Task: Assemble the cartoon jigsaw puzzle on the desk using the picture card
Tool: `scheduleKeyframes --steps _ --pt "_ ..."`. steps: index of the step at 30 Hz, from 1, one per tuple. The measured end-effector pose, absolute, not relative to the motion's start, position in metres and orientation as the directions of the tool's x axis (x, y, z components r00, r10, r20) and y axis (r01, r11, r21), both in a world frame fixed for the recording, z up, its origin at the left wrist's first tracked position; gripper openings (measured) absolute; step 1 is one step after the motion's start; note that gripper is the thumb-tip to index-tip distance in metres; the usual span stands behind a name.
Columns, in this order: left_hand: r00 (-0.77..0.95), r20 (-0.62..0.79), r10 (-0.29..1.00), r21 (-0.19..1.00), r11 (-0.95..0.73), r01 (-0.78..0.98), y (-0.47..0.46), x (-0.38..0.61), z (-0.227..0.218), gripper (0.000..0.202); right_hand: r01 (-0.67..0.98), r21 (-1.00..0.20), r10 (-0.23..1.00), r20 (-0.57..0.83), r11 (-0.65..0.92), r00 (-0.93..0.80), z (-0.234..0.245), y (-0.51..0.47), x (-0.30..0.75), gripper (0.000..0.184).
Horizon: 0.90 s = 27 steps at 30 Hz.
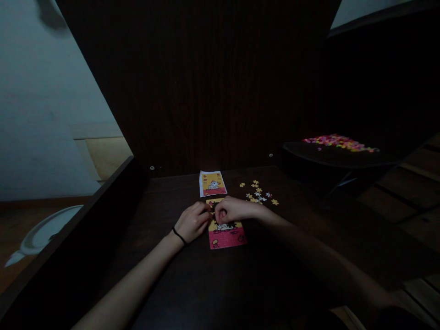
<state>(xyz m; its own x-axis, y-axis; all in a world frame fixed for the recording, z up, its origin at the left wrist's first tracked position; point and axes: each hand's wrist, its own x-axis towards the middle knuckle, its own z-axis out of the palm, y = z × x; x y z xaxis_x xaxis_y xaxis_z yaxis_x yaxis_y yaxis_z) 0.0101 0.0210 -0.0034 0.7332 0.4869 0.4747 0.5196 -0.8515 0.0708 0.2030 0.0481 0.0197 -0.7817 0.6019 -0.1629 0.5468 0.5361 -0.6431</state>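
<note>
A partly assembled jigsaw puzzle (227, 238), pink at the bottom and yellow above with a white animal figure, lies on the dark wooden surface. Dark gaps show in its upper half. At its left edge, my left hand (193, 221) rests with curled fingers, a black band round the wrist. My right hand (235, 209) reaches over it from the right, thumb and fingers pinched together above the middle. Whatever either hand grips is hidden by the fingers. Just behind the puzzle lies a picture card (213, 184) with a similar yellow and pink design.
Several loose yellow and white puzzle pieces (259, 189) are scattered right of the card. A heap of colourful small pieces (340, 143) sits on a dark curved ledge (330, 158) further right. A tall dark panel (206, 91) rises behind, and a low side board (85, 224) borders the left.
</note>
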Motion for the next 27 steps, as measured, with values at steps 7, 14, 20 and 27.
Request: scheduleKeyframes --steps 7,14,20,27 --pt "0.739 0.461 0.492 0.068 -0.849 0.524 0.0226 0.0102 -0.0053 0.018 0.55 -0.648 0.604 -0.169 0.527 -0.779 0.0218 0.0469 0.2014 0.015" --pt "0.736 0.465 0.492 0.064 -0.848 0.526 0.0196 0.0102 -0.0018 0.019 0.553 -0.616 0.6 -0.156 0.561 -0.784 0.0207 0.0482 0.202 0.015" --pt "0.732 0.474 0.488 0.065 -0.849 0.524 0.0208 0.0104 -0.0016 0.02 0.546 -0.634 0.595 -0.163 0.548 -0.787 0.0202 0.0487 0.2017 0.015" --pt "0.731 0.466 0.499 0.077 -0.846 0.528 0.0204 0.0103 -0.0023 0.019 0.559 -0.633 0.6 -0.18 0.536 -0.78 0.0228 0.0474 0.2018 0.015"
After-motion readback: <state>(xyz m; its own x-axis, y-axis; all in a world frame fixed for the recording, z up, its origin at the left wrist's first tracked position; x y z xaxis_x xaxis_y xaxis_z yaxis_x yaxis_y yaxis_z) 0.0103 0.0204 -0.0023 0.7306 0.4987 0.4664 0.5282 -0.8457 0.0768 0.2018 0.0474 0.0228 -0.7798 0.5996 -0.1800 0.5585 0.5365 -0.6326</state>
